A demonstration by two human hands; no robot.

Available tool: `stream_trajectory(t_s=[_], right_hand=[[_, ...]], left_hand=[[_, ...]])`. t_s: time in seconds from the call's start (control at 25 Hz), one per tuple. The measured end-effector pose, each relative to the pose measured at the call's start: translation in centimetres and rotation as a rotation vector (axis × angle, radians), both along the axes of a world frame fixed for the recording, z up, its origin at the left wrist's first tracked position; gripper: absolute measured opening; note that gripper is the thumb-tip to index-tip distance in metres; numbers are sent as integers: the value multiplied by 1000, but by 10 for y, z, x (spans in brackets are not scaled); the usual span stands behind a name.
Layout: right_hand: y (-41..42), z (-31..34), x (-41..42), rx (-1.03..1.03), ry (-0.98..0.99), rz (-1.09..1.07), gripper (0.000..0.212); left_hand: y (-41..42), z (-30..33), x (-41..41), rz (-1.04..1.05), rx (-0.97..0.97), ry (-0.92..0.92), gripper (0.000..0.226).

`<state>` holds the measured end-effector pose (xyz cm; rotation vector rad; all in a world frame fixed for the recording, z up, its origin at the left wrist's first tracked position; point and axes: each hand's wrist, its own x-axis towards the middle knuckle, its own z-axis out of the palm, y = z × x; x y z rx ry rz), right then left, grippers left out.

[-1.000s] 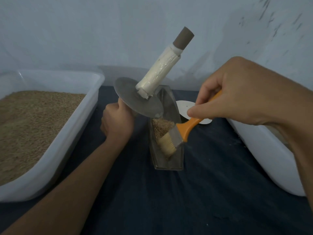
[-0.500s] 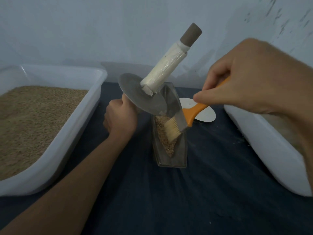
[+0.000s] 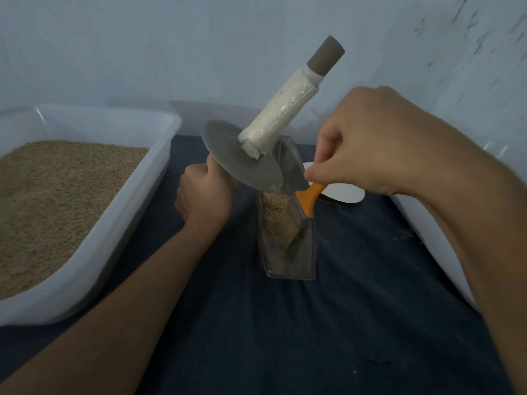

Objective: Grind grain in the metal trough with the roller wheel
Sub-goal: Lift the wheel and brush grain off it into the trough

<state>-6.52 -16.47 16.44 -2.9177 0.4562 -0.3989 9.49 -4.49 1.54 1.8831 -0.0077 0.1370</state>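
Observation:
The narrow metal trough [image 3: 306, 256] stands on the dark cloth at the centre, with brown ground grain [image 3: 275, 212] piled inside. The roller wheel [image 3: 242, 163], a metal disc with a taped white handle sticking up to the right, is tilted above the trough's far end. My left hand [image 3: 204, 192] grips the wheel's hidden lower handle behind the disc. My right hand [image 3: 379, 141] pinches the orange handle of a brush [image 3: 308, 202], whose bristles lie in the grain inside the trough.
A white tub [image 3: 119, 223] filled with grain sits at the left. Another white tub [image 3: 433, 238] stands at the right. A white round lid [image 3: 342, 193] lies behind the trough. A pale wall closes off the back.
The brush has swept nearer along the trough from its far end, and my right hand has lowered with it. The wheel and my left hand have stayed almost still.

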Motion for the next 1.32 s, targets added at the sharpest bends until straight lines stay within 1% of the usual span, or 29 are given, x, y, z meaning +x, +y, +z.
stream_trajectory(t_s=[0.08, 0.2, 0.32, 0.4, 0.48, 0.6, 0.8, 0.92, 1.0, 1.08, 1.2, 1.32], right_hand=[[-4, 4, -6, -8, -24, -7, 17], [-5, 17, -23, -26, -53, 52, 8], [7, 14, -24, 9, 30, 85, 9], [10, 6, -14, 10, 55, 58, 17], [6, 0, 0, 9, 19, 20, 19], [2, -6, 12, 28, -24, -21, 16], [-7, 3, -4, 7, -78, -7, 18], [0, 9, -16, 11, -4, 47, 10], [5, 2, -12, 36, 37, 40, 17], [2, -7, -1, 33, 3, 5, 21], [-4, -16, 14, 35, -61, -45, 19], [-9, -18, 15, 41, -77, -66, 18]], left_hand=[[1, -1, 0, -13, -7, -2, 43], [0, -1, 1, -12, 5, -1, 43], [0, -1, 1, -4, 10, 7, 42], [0, -2, 0, 1, 16, 7, 42], [0, -1, 0, 4, 17, 3, 42], [0, -1, 2, 2, 13, 5, 43], [0, -1, 2, -8, 4, -11, 44], [0, -1, 1, -1, 1, -15, 45], [0, -2, 0, -9, 1, -18, 43], [0, -3, -1, -15, 2, -22, 44], [1, -2, -1, -6, 4, -25, 47], [1, -1, 0, -12, 4, -17, 46]])
